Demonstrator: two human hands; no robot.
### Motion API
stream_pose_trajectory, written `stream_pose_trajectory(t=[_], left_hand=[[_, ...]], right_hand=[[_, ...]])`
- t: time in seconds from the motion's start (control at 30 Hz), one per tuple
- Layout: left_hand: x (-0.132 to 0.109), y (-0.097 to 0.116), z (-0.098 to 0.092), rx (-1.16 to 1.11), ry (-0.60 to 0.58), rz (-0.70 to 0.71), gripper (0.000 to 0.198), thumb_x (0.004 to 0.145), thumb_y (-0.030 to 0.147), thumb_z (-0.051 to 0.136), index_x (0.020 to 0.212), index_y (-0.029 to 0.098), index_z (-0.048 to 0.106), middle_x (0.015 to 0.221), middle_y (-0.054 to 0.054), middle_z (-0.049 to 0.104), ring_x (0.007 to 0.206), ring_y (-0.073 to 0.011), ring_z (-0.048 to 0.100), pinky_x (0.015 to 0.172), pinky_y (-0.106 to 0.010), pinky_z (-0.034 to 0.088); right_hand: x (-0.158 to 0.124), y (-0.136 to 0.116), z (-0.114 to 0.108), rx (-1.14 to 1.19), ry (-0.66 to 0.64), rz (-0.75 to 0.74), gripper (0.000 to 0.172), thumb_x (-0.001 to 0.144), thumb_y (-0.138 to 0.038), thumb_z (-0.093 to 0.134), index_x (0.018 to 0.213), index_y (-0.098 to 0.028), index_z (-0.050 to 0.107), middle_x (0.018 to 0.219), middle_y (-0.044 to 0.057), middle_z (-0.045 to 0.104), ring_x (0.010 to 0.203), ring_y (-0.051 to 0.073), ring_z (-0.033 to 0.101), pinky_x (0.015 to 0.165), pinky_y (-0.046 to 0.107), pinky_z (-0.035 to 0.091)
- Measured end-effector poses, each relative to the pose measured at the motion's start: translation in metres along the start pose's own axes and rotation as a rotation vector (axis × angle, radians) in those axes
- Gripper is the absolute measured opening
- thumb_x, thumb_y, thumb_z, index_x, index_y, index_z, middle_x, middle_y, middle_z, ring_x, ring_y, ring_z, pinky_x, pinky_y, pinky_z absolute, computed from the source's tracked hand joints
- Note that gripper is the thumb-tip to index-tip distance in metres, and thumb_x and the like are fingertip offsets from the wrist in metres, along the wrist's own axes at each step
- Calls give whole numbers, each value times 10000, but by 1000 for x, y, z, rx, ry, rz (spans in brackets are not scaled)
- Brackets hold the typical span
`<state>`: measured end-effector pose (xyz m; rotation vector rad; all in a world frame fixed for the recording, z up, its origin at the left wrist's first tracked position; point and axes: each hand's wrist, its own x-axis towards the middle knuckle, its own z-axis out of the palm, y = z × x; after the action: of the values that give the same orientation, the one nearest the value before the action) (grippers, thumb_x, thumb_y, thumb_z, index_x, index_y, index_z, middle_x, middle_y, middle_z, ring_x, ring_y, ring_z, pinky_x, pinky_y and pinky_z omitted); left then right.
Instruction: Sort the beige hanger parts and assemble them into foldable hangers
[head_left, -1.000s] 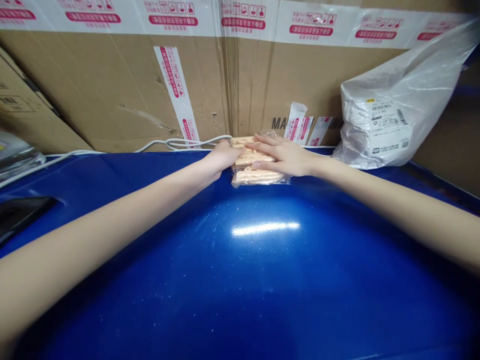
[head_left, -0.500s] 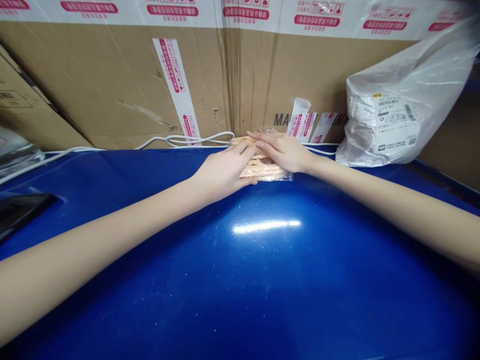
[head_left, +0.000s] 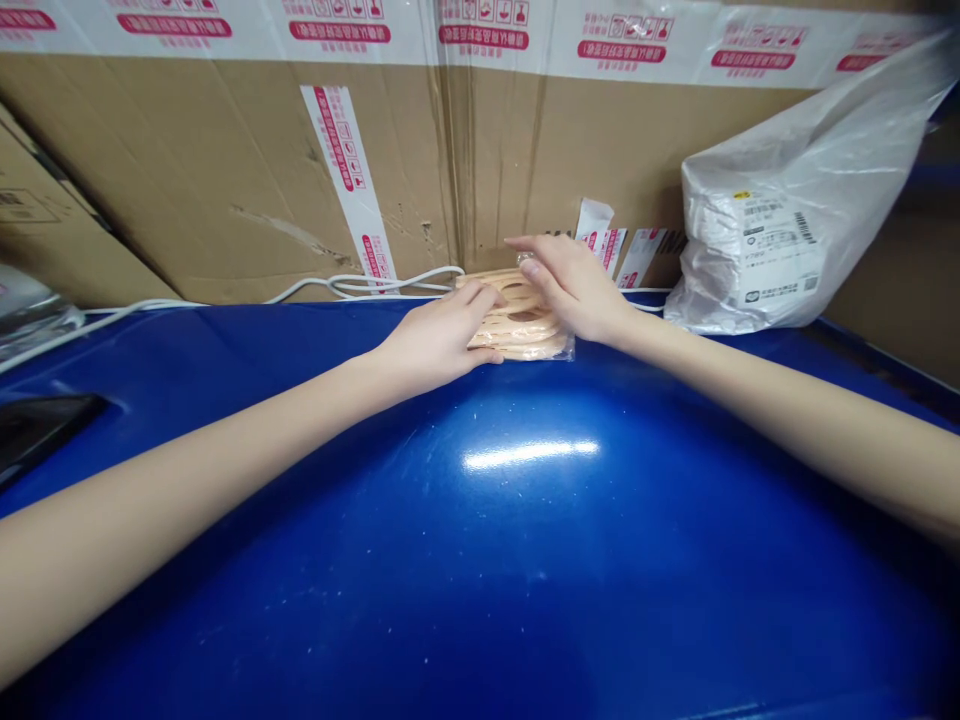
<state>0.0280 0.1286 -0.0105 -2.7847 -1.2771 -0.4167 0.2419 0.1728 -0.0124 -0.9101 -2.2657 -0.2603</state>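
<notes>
A stack of pale wooden pieces with rounded holes (head_left: 521,332), wrapped in clear plastic, lies at the back of the blue table. My left hand (head_left: 439,335) grips its left end, fingers bent over the top and thumb along the front side. My right hand (head_left: 581,285) is at the right end, its fingers stretched out and the index finger and thumb apart. Whether the right palm touches the wrapping I cannot tell. Part of the stack is hidden behind both hands.
A large cardboard box (head_left: 247,160) stands right behind the blue table (head_left: 480,560). A white cable (head_left: 300,285) runs along the box's foot. A white plastic bag with a label (head_left: 712,270) stands at the back right. A black flat object (head_left: 45,425) lies at the left edge.
My right hand has lifted from the top of the stack and opened, baring more of the holes. My left hand stays on the left end. The view has shifted slightly.
</notes>
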Motion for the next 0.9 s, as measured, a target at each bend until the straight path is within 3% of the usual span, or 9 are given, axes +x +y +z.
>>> stream_pose_trajectory(t=[0.2,0.3,0.37,0.5,0.6,0.9], left_hand=[[-26,19,2,69,139,81,616,896,304,592,1418,51,384,1513,-233,388,1425,-336,357,1170,-467,315],[-57,42,1,13,153,72,640,933,348,538,1456,26,356,1539,-219,377,1456,-297,319,1205,-439,281],[-77,55,0,-30,64,61,628,964,418,485,1471,67,367,1560,-181,371,1462,-269,322,1201,-434,302],[-100,64,0,-79,-138,53,670,994,551,342,1520,136,326,1616,-105,276,1498,-259,244,1212,-489,271],[-103,60,-1,-113,-247,4,723,983,619,277,1545,165,285,1627,-73,222,1501,-274,222,1211,-515,259],[-103,60,-3,-107,-288,-9,737,974,632,272,1552,174,269,1628,-59,208,1500,-275,226,1218,-519,234]], right_hand=[[-44,-53,-47,-30,-2,-95,387,997,-405,409,1254,-181,591,1287,121,626,1204,289,557,1028,490,420],[-78,-81,-55,-58,-212,-71,390,992,-353,436,1272,-134,597,1345,152,586,1223,289,551,1025,478,453],[-97,-90,-55,-72,-347,-33,463,1002,-397,421,1335,-112,570,1442,166,516,1297,292,512,1057,469,450],[-113,-88,-55,-26,-524,37,671,1003,-549,345,1496,-97,401,1570,171,345,1445,293,348,1138,509,375],[-112,-79,-59,1,-615,41,712,994,-597,316,1532,-131,339,1599,138,273,1477,287,272,1170,530,313],[-113,-79,-69,-1,-684,38,693,996,-603,291,1549,-186,300,1618,88,209,1491,287,220,1178,544,285]])
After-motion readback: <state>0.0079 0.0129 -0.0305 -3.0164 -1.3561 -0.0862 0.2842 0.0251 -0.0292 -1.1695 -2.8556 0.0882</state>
